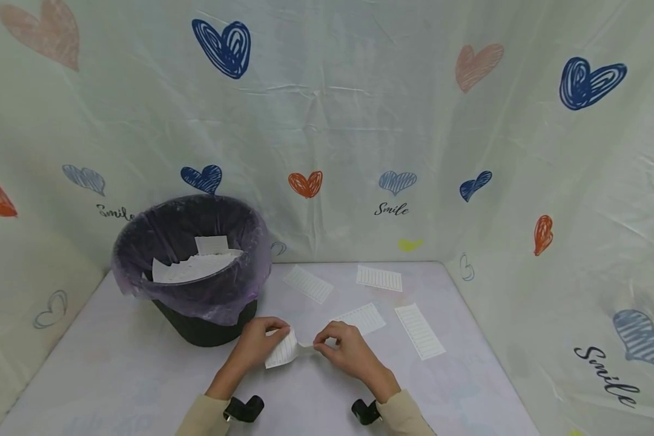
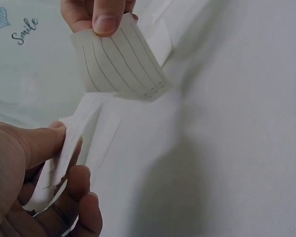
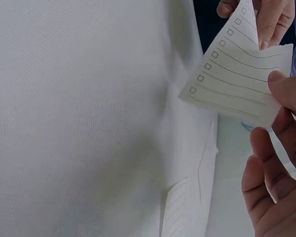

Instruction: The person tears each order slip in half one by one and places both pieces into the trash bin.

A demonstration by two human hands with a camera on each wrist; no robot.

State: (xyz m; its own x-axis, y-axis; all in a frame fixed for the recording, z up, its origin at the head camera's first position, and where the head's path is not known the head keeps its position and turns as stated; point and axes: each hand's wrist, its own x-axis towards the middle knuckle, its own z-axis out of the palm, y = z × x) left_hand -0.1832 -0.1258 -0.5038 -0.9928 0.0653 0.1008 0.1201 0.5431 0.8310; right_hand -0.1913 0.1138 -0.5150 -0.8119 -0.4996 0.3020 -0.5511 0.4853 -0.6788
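Note:
A white sheet of lined paper [image 1: 281, 351] with small checkboxes is held between both hands, low over the table. My left hand [image 1: 257, 342] pinches one side between thumb and fingers. The other side is pinched by my right hand [image 1: 349, 351]. In the right wrist view the paper [image 3: 232, 81] bends sharply, with a notch at its upper edge between the two hands. Seen from the left wrist, one part of the paper [image 2: 121, 64] hangs from the right hand's thumb, while the part in the left hand [image 2: 19, 163] stands almost edge-on.
At the left stands a black bin [image 1: 196, 327] lined with a purple bag [image 1: 218, 306], holding white paper pieces [image 1: 196, 267]. Several lined sheets, such as one at the right [image 1: 420, 331] and one at the back [image 1: 379, 278], lie on the table [image 1: 441, 393]. A heart-patterned curtain [image 1: 338, 121] surrounds it.

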